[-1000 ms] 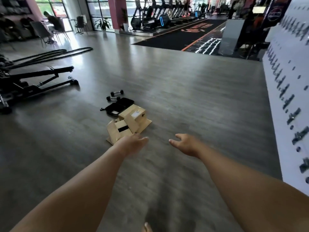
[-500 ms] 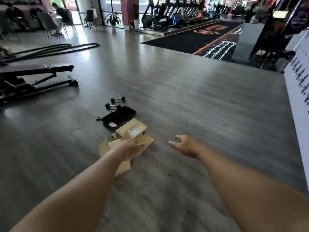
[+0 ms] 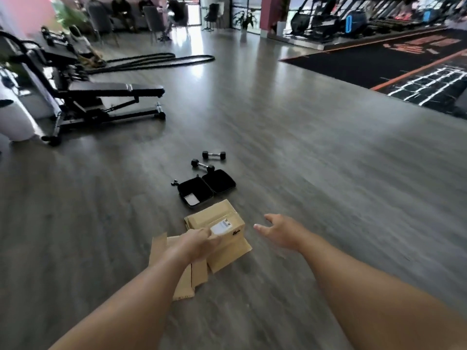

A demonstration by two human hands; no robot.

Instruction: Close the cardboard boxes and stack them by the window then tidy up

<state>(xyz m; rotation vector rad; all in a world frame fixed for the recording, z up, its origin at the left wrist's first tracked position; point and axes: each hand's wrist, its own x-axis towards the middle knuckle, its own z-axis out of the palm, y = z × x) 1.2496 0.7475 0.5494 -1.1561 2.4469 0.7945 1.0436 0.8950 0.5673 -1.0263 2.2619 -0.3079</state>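
A small brown cardboard box [image 3: 214, 217] with a white label sits on the grey floor, with an open box and its spread flaps [image 3: 227, 256] just in front of it. My left hand [image 3: 199, 242] reaches over the open box, fingers relaxed, right at the labelled box's near corner; contact is unclear. My right hand [image 3: 280, 229] hovers open to the right of the boxes, holding nothing. Part of the open box is hidden under my left forearm.
An open black case [image 3: 206, 188] lies just beyond the boxes, with two small dumbbells [image 3: 208, 160] behind it. A black weight bench [image 3: 106, 97] stands at the left, battle ropes [image 3: 156, 59] farther back. Seated people and chairs line the far windows. Black mat at right.
The boxes appear nearer and lower in view as I closed in. My left hand moved forward over the open box to the labelled box; my right hand stayed out to the right.
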